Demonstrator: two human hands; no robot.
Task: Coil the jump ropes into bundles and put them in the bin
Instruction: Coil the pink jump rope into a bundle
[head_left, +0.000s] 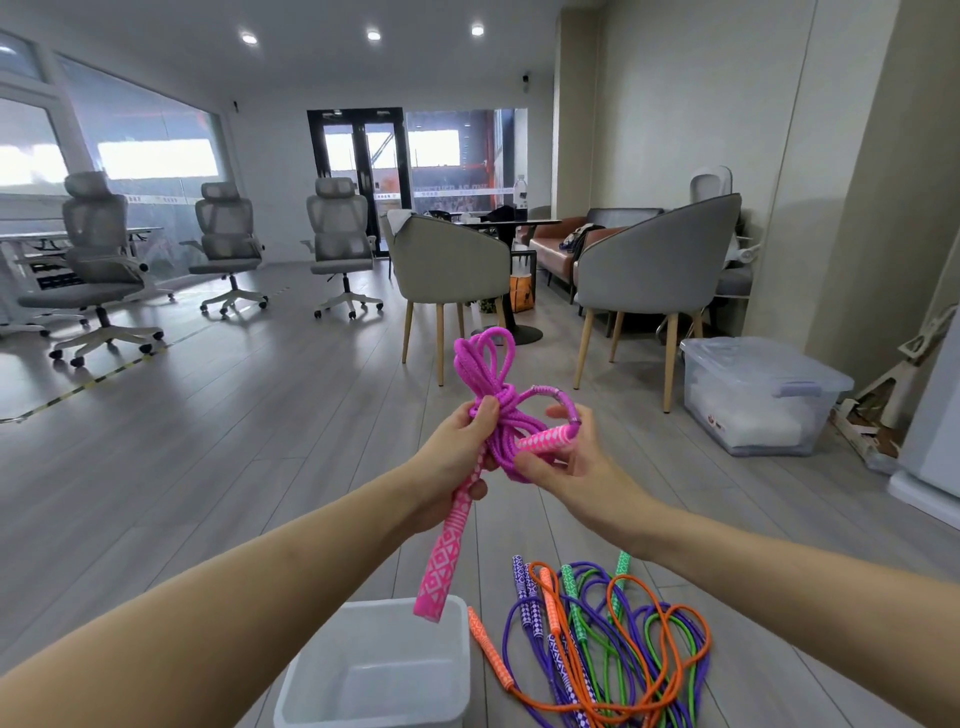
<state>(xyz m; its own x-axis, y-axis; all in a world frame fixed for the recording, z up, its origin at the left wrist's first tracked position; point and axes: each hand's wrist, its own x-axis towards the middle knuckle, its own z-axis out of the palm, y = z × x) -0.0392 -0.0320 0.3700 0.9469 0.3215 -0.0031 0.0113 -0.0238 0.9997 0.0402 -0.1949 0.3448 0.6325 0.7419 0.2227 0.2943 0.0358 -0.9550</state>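
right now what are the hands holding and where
Left hand grips the pink jump rope at its knotted middle; right hand pinches one handle.

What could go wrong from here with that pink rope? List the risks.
1. The pink rope is only loosely knotted, with loops sticking up above the left hand; they could spring loose if the hold slackens.
2. One pink handle dangles over the white bin and may catch its rim on the way in.
3. The right hand pinches the other handle; letting go early may undo the wrap.
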